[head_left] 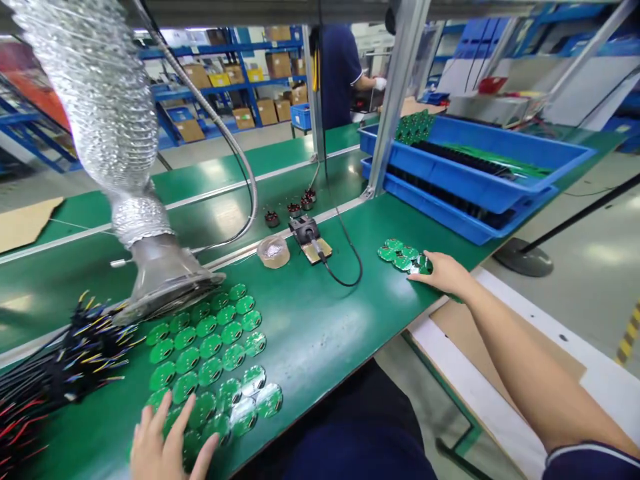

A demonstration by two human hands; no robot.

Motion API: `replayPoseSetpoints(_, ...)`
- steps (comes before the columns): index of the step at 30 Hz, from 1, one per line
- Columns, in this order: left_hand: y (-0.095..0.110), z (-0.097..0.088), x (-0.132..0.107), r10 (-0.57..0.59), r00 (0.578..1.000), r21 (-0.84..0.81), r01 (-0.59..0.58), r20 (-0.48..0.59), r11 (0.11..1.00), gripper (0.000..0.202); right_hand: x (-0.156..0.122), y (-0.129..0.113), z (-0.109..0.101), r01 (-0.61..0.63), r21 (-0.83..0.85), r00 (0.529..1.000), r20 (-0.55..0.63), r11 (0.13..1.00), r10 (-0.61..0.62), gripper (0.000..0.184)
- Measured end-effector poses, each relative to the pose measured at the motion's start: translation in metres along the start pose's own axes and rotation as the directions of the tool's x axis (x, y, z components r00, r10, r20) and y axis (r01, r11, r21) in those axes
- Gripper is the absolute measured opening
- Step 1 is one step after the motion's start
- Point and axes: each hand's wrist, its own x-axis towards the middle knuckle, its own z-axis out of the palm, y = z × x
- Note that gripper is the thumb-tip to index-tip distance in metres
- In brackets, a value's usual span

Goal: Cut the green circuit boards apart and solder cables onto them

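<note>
"What do I have under my hands?"

"Left hand open, fingers spread over the round green circuit boards near the table edge. Right hand touches the smaller board cluster; I can't tell whether it grips."

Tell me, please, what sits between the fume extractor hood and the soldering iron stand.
In the head view, a clear round tub sits there on the green bench, between the fume extractor hood and the soldering iron stand.
</note>
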Motion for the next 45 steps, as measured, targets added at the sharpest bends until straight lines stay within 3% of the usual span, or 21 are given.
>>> replayPoseSetpoints(3,0.059,0.005,0.043,-0.034,0.999,-0.184,0.028,-0.031,0.982,0.052,-0.013,-0.002,-0.002,0.041,-0.03,0.997,-0.058,0.999,-0.043,0.082)
replayPoseSetpoints(5,0.111,0.014,0.071,-0.05,0.996,-0.436,0.079,0.076,0.896,0.043,-0.035,-0.021,-0.01,0.062,-0.052,0.984,-0.161,0.997,-0.07,0.087)
replayPoseSetpoints(6,0.137,0.019,0.084,-0.035,0.978,-0.594,0.153,0.205,0.79,0.042,-0.049,-0.035,-0.014,0.082,-0.047,0.972,-0.215,0.996,-0.09,0.09)
replayPoseSetpoints(8,0.188,0.029,0.104,0.032,0.889,-0.813,0.402,0.456,0.422,0.043,-0.082,-0.068,-0.018,0.125,0.041,0.961,-0.255,0.991,-0.11,0.096)
replayPoseSetpoints(10,0.228,0.038,0.117,0.063,0.813,-0.816,0.577,0.579,0.044,0.046,-0.116,-0.105,-0.012,0.166,0.22,0.969,-0.215,0.961,-0.118,0.094)
replayPoseSetpoints(12,0.249,0.044,0.124,-0.094,0.77,-0.774,0.618,0.631,-0.139,0.046,-0.142,-0.136,-0.001,0.179,0.458,0.984,-0.097,0.871,-0.152,0.064)
replayPoseSetpoints(13,0.252,0.046,0.126,-0.19,0.746,-0.77,0.615,0.638,-0.168,0.046,-0.152,-0.148,0.006,0.151,0.574,0.984,-0.013,0.805,-0.176,0.047)
replayPoseSetpoints(15,0.248,0.047,0.125,-0.323,0.714,-0.777,0.616,0.621,-0.132,0.044,-0.162,-0.165,0.019,0.064,0.732,0.972,0.108,0.679,-0.208,0.031)
replayPoseSetpoints(18,0.229,0.042,0.121,-0.347,0.725,-0.769,0.639,0.595,0.019,0.043,-0.162,-0.18,0.032,-0.067,0.848,0.968,0.183,0.527,-0.171,0.035)
replayPoseSetpoints(20,0.217,0.038,0.118,-0.357,0.716,-0.739,0.667,0.6,0.094,0.045,-0.161,-0.19,0.036,-0.213,0.909,0.948,0.282,0.357,-0.151,0.039)
replayPoseSetpoints(23,0.2,0.034,0.114,-0.357,0.635,-0.665,0.745,0.685,0.051,0.054,-0.162,-0.209,0.039,-0.541,0.841,0.818,0.521,-0.019,-0.242,0.046)
replayPoseSetpoints(25,0.187,0.036,0.116,-0.347,0.588,-0.614,0.788,0.73,0.045,0.058,-0.162,-0.222,0.042,-0.679,0.712,0.727,0.616,-0.179,-0.304,0.051)
replayPoseSetpoints(27,0.169,0.044,0.129,-0.332,0.629,-0.576,0.777,0.703,0.253,0.06,-0.159,-0.231,0.046,-0.74,0.607,0.671,0.693,-0.289,-0.264,0.051)
replayPoseSetpoints(30,0.141,0.063,0.174,-0.207,0.785,-0.41,0.506,0.585,0.759,0.056,-0.145,-0.239,0.052,-0.714,0.568,0.658,0.744,-0.409,-0.117,0.04)
replayPoseSetpoints(32,0.13,0.077,0.212,-0.105,0.825,-0.34,0.341,0.556,0.876,0.047,-0.132,-0.239,0.052,-0.685,0.584,0.684,0.722,-0.435,-0.108,0.034)
replayPoseSetpoints(34,0.126,0.086,0.242,0.005,0.826,-0.316,0.209,0.563,0.925,0.04,-0.12,-0.23,0.048,-0.687,0.603,0.703,0.692,-0.405,-0.162,0.034)
replayPoseSetpoints(35,0.125,0.088,0.251,0.047,0.83,-0.303,0.15,0.557,0.941,0.039,-0.114,-0.222,0.045,-0.674,0.671,0.734,0.656,-0.31,-0.174,0.036)
replayPoseSetpoints(39,0.121,0.087,0.237,0.155,0.898,-0.264,-0.045,0.411,0.963,0.055,-0.088,-0.15,0.025,-0.306,0.877,0.936,0.349,0.37,-0.054,0.046)
replayPoseSetpoints(43,0.111,0.096,0.199,0.25,0.877,-0.173,-0.194,0.411,0.966,0.073,-0.042,-0.057,0.006,-0.211,0.737,0.972,0.087,0.642,0.22,0.075)
replayPoseSetpoints(44,0.11,0.099,0.194,0.251,0.884,-0.147,-0.208,0.395,0.967,0.071,-0.031,-0.038,0.003,-0.218,0.562,0.965,0.002,0.798,0.263,0.084)
replayPoseSetpoints(45,0.11,0.102,0.193,0.254,0.897,-0.131,-0.221,0.361,0.966,0.068,-0.02,-0.023,0.001,-0.246,0.421,0.96,-0.016,0.873,0.279,0.091)
